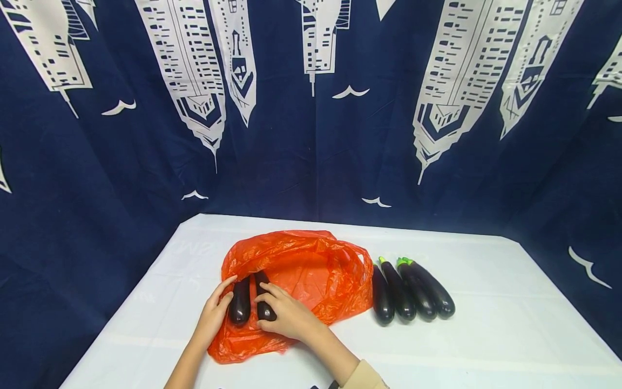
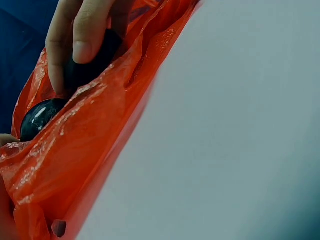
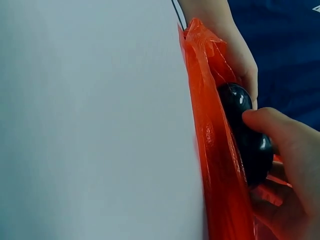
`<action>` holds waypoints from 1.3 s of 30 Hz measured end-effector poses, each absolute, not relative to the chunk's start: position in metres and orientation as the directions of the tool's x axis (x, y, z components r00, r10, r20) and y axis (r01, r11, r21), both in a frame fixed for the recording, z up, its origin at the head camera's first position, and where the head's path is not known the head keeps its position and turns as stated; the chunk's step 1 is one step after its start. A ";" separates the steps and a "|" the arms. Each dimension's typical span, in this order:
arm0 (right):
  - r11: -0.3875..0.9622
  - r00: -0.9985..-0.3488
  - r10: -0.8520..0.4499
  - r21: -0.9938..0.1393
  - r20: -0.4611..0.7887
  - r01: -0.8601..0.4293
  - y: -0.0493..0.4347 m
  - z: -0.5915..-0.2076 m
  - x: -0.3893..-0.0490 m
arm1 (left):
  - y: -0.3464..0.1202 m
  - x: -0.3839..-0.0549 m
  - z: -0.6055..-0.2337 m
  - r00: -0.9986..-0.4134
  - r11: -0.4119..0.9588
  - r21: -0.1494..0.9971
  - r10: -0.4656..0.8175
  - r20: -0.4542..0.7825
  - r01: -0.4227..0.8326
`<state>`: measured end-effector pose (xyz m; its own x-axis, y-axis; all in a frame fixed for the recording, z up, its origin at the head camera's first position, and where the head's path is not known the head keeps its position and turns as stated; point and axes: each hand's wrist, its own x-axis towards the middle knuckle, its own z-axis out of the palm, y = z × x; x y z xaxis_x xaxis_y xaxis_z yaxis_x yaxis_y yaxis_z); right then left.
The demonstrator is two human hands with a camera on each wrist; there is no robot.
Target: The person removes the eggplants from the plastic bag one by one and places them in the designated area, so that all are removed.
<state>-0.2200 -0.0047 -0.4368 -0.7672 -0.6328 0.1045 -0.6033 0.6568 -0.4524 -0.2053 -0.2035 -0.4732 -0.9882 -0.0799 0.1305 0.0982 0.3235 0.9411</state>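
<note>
In the head view, a red plastic bag (image 1: 296, 270) lies open on the table. Two dark eggplants are inside its mouth, side by side. My left hand (image 1: 214, 310) holds the bag's left edge, close beside the left eggplant (image 1: 240, 305). My right hand (image 1: 291, 319) grips the right eggplant (image 1: 265, 310), with fingers over its far side and the thumb nearer me. From the right wrist view, that thumb presses on a glossy eggplant (image 3: 255, 155). The upper ends of both eggplants are hidden under the bag's fold.
Several more eggplants (image 1: 410, 289) lie in a row right of the bag, green stems pointing away. The leftmost one touches or nearly touches the bag. A white cloth covers the table (image 1: 505, 324). Behind it hangs a dark blue curtain (image 1: 311, 162) with white buildings and birds.
</note>
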 end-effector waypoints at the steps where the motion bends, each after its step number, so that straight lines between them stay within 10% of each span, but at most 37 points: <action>1: 0.655 -0.767 -0.633 -0.457 0.104 -0.602 -0.004 -0.437 -0.220 | -0.203 -0.205 -0.473 -0.988 0.324 0.941 -0.080 0.130 0.097; 39: 0.600 -0.726 -0.670 -0.463 0.154 -0.652 0.034 -0.400 -0.193 | -0.204 -0.206 -0.473 -0.985 0.326 0.939 -0.085 0.149 0.113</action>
